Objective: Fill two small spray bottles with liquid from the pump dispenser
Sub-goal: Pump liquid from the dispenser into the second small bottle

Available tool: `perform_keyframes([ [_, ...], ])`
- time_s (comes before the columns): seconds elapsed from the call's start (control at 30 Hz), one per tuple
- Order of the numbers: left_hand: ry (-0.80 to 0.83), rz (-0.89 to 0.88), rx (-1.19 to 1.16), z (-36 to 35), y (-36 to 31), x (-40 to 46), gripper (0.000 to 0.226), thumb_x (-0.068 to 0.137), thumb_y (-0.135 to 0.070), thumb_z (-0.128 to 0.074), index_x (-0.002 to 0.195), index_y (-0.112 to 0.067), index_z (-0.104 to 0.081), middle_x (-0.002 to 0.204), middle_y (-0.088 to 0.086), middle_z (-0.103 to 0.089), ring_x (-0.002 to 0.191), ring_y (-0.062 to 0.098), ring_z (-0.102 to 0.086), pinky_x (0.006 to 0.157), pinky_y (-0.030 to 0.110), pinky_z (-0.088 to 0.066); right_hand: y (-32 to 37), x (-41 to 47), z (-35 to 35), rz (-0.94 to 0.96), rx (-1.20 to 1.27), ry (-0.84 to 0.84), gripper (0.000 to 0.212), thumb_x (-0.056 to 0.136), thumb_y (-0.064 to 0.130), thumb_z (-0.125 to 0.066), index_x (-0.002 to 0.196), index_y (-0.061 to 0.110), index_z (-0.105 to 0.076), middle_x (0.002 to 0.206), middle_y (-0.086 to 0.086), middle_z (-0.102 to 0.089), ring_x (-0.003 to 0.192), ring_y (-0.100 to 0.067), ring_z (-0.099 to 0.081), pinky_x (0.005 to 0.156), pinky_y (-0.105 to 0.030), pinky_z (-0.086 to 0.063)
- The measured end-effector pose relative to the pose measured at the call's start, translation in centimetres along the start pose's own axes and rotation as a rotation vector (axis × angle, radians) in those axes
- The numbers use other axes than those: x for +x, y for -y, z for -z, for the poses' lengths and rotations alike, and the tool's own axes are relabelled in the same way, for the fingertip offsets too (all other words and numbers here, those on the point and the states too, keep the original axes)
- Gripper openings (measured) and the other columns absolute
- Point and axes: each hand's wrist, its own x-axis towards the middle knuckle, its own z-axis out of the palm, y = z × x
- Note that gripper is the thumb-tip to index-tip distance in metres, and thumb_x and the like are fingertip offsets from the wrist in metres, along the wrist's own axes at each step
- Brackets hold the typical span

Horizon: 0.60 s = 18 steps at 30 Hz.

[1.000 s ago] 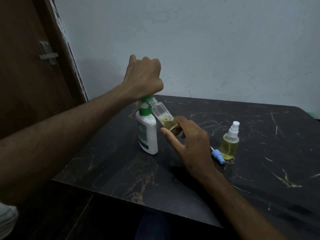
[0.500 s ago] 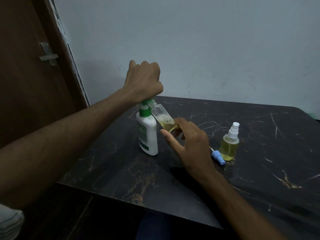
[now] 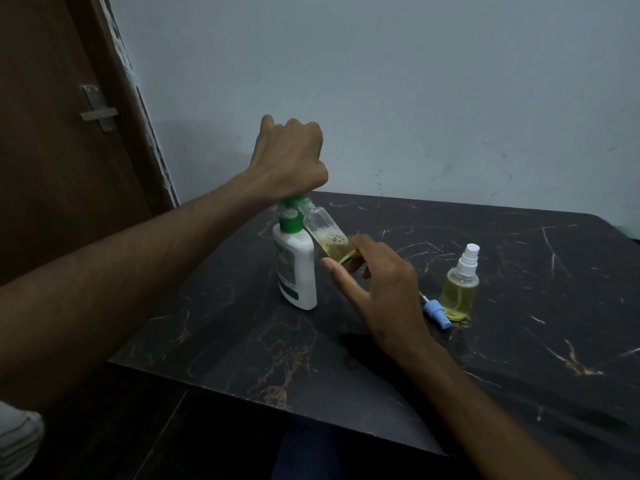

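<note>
A white pump dispenser (image 3: 297,268) with a green pump head stands on the dark marble table (image 3: 519,341). My left hand (image 3: 289,161) is a closed fist pressing down on the pump head, which it mostly hides. My right hand (image 3: 377,289) holds a small clear spray bottle (image 3: 327,235) by its base, tilted with its open neck up against the pump nozzle; foamy yellow liquid fills its lower part. A second small spray bottle (image 3: 459,289), nearly full of yellow liquid and capped with a white sprayer, stands upright to the right.
A loose blue spray cap (image 3: 437,311) with its dip tube lies on the table between my right hand and the capped bottle. A brown door with a metal latch (image 3: 98,110) is at left; a pale wall stands behind the table.
The yellow foamy liquid in the tilted bottle has risen slightly. My left fist stays on the pump head and my right hand keeps the bottle in place.
</note>
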Motion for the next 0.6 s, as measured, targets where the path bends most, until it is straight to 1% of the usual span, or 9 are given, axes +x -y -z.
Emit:
perform_keyframes([
  [0.13,-0.013,-0.004,-0.004,0.00,-0.05,0.14,0.021,0.066,-0.019,-0.052,0.078,-0.011,-0.067,0.080,0.014,-0.075,0.076,0.038,-0.068,0.093,0.047,-0.038,0.00,0.07,-0.02,-0.001,-0.007,-0.017,0.033,0.099,0.052,-0.062,0.113,0.023,-0.067,0.090,0.010,-0.064,0.079,-0.004,-0.056,0.070,-0.019,-0.045],
  [0.17,-0.006,0.003,-0.012,-0.16,-0.09,0.04,0.022,0.066,-0.019,-0.052,0.077,-0.010,-0.068,0.081,0.013,-0.075,0.076,0.038,-0.068,0.093,0.047,-0.038,0.01,0.06,0.00,-0.001,-0.010,-0.017,0.032,0.099,0.052,-0.063,0.112,0.023,-0.067,0.089,0.010,-0.063,0.079,-0.004,-0.056,0.070,-0.018,-0.044],
  [0.27,0.009,0.018,-0.018,-0.45,-0.03,-0.16,0.033,0.065,-0.020,-0.051,0.083,-0.004,-0.073,0.080,0.013,-0.075,0.075,0.037,-0.068,0.093,0.047,-0.039,0.08,0.04,0.02,0.001,-0.007,-0.009,0.030,0.100,0.051,-0.063,0.112,0.024,-0.067,0.089,0.010,-0.063,0.079,-0.004,-0.056,0.070,-0.018,-0.043],
  [0.37,-0.002,0.004,0.006,-0.03,0.13,-0.05,0.028,0.066,-0.020,-0.052,0.081,-0.006,-0.071,0.079,0.013,-0.074,0.075,0.038,-0.068,0.094,0.049,-0.039,0.11,0.01,0.05,-0.001,-0.001,-0.008,0.033,0.100,0.053,-0.061,0.113,0.023,-0.067,0.089,0.010,-0.063,0.079,-0.004,-0.056,0.070,-0.020,-0.045],
  [0.5,-0.017,0.004,-0.003,0.07,0.12,0.04,0.030,0.069,-0.018,-0.054,0.086,-0.003,-0.074,0.079,0.013,-0.074,0.075,0.037,-0.067,0.095,0.047,-0.039,0.13,0.05,0.01,-0.008,-0.004,-0.024,0.033,0.099,0.053,-0.063,0.111,0.023,-0.068,0.087,0.009,-0.064,0.078,-0.007,-0.058,0.069,-0.028,-0.048],
  [0.6,0.004,0.010,-0.008,-0.26,-0.11,-0.23,0.031,0.067,-0.018,-0.053,0.084,-0.004,-0.074,0.080,0.014,-0.075,0.076,0.037,-0.068,0.094,0.048,-0.040,0.13,0.07,-0.01,-0.011,0.000,-0.028,0.032,0.099,0.052,-0.064,0.111,0.022,-0.069,0.087,0.008,-0.065,0.078,-0.008,-0.058,0.069,-0.029,-0.048],
])
